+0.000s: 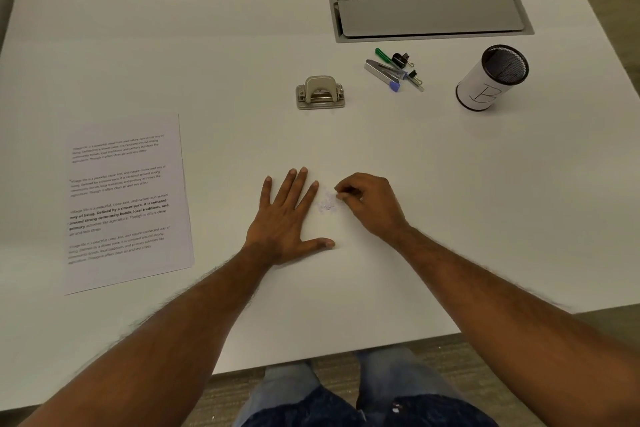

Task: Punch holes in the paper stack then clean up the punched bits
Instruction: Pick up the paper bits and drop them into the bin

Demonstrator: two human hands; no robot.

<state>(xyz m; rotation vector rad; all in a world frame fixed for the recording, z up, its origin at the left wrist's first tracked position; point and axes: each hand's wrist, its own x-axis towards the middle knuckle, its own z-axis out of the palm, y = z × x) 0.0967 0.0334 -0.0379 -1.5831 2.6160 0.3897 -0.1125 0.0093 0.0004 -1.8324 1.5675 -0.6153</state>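
Observation:
A small heap of white punched bits (pixel 327 204) lies on the white desk (pixel 450 184) between my hands. My left hand (pixel 287 218) lies flat on the desk just left of the heap, fingers straight and spread. My right hand (pixel 370 203) sits right of the heap with fingers curled, its fingertips pinching at bits at the heap's upper right edge. The printed paper stack (pixel 128 204) lies at the left of the desk, apart from both hands. A beige hole punch (pixel 320 94) stands farther back, in the middle.
A white mesh-topped cup (pixel 491 80) stands at the back right. A stapler, a green pen and binder clips (pixel 394 71) lie left of it. A grey cable-tray lid (pixel 429 15) is set into the desk at the back. The desk's front edge runs near my knees.

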